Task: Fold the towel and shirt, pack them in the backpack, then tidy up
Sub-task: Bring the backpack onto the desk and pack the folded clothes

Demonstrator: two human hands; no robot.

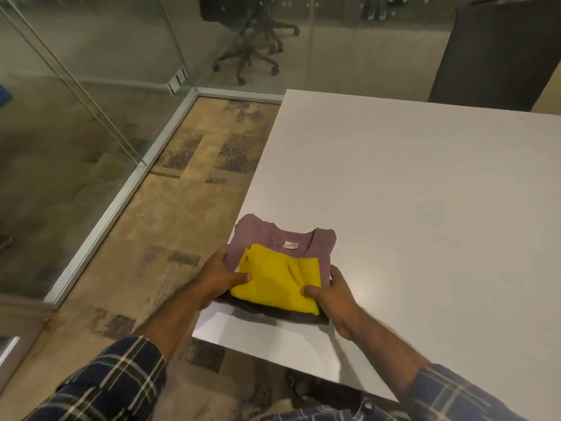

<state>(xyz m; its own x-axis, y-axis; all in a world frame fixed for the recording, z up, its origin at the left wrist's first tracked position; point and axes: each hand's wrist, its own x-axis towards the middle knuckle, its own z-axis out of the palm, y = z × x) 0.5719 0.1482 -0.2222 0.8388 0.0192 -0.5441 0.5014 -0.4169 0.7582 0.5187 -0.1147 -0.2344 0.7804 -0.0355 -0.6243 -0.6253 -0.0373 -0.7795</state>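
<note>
A folded mauve shirt (273, 238) lies near the left front corner of the white table (425, 192). On top of it rests a folded yellow towel (276, 281). My left hand (221, 276) grips the left side of the stack, thumb on the yellow towel. My right hand (332, 296) holds the right side, thumb pressed on the towel's near right corner. A dark strip (273, 314) shows under the stack's near edge; I cannot tell whether it is cloth or shadow. No backpack is in view.
The table's left edge drops to patterned carpet (170, 208). Glass partitions with metal frames (121, 189) stand to the left and behind. An office chair (249, 41) sits beyond the glass. A dark panel (498, 50) stands at the far right.
</note>
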